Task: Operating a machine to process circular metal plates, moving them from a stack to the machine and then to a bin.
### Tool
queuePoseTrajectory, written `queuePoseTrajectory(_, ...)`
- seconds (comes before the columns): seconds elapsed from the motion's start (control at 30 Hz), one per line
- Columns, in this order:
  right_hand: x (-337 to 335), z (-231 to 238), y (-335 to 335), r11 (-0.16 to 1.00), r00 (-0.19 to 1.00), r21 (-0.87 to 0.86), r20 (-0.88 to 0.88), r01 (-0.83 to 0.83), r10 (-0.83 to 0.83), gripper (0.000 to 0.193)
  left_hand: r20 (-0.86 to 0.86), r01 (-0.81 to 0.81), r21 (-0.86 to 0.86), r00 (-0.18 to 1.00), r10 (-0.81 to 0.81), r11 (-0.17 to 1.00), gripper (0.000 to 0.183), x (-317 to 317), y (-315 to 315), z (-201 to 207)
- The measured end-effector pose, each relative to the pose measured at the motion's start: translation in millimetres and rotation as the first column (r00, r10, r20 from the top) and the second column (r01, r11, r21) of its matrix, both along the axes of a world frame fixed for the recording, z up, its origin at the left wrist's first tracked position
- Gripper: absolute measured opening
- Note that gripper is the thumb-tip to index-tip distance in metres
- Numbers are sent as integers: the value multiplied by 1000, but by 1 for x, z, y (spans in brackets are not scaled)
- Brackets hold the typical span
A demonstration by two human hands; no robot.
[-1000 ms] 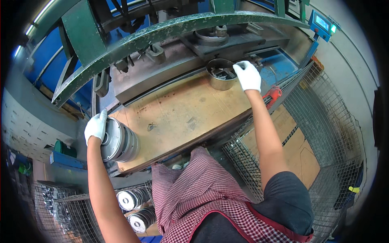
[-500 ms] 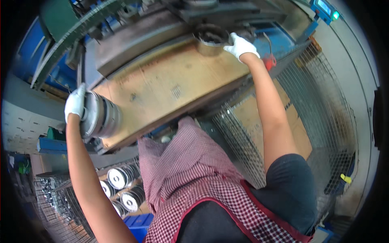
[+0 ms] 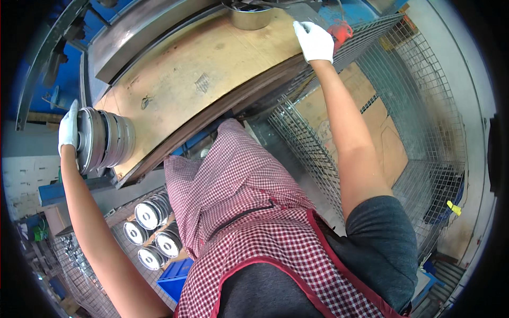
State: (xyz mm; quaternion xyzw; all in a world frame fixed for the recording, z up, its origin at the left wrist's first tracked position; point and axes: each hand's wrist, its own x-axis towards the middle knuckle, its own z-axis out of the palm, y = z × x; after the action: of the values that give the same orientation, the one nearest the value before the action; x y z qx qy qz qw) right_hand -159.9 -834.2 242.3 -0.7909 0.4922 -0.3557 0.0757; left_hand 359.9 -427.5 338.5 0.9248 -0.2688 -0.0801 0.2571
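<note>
My left hand, in a white glove, grips the outer end of a stack of round, flanged metal parts at the left corner of the worktable. Its fingers lie along the rim; their tips are partly hidden. My right hand, also gloved, hovers by the table's right end with its fingers loosely bent and apart. Nothing shows in it. To its left, but not touching it, stands a round metal bowl with dark contents. Brownish board covers the worktable.
A heavy metal block runs along the table's back. Beside my right hand hangs a red object. On the right is a wire cage with cardboard inside. Lower left, several similar stacks stand near a blue crate.
The view has shifted, so the table sits higher and further left. My right hand has come away from the bowl's rim, toward me. My left hand stays at the stack.
</note>
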Motion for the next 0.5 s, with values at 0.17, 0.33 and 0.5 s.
queuePoseTrajectory(0.17, 2, 0, -7, 991, 995, -95, -2, -98, 98, 44, -2, 21, -23, 1000, -21, 1000, 70, 14, 1, 6)
queuePoseTrajectory(0.33, -4, -5, -17, 945, 999, -325, -20, -33, 28, 42, -45, 14, -102, 999, -18, 995, 63, -19, -24, 6)
queuePoseTrajectory(0.5, 7, -4, -2, 976, 987, -214, 162, 27, 9, 37, 128, -82, 133, 990, 65, 988, 65, -58, -6, 23)
